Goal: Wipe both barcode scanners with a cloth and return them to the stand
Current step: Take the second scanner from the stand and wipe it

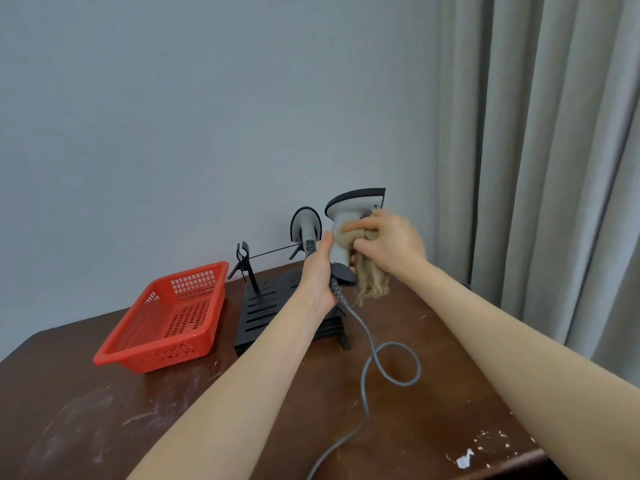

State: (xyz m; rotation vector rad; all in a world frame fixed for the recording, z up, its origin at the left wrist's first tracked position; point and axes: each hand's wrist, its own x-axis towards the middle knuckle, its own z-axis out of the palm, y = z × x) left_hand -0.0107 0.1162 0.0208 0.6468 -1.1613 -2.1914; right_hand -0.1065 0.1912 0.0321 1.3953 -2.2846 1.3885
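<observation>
My left hand (320,271) grips the lower handle of a grey-and-black barcode scanner (349,206), holding it upright above the black stand (266,306). My right hand (388,242) holds a beige frayed cloth (372,282) bunched against the scanner's handle, with loose strands hanging below. A grey cable (381,368) runs from the scanner's base and loops across the table. A second grey scanner (305,225) sits on the stand's right holder, behind my left hand. The stand's left holder (244,259) carries nothing.
A red perforated plastic basket (169,317) sits left of the stand on the dark brown table (104,410). A grey wall stands behind, and a grey curtain (540,133) hangs at the right. White paint chips mark the table's front right.
</observation>
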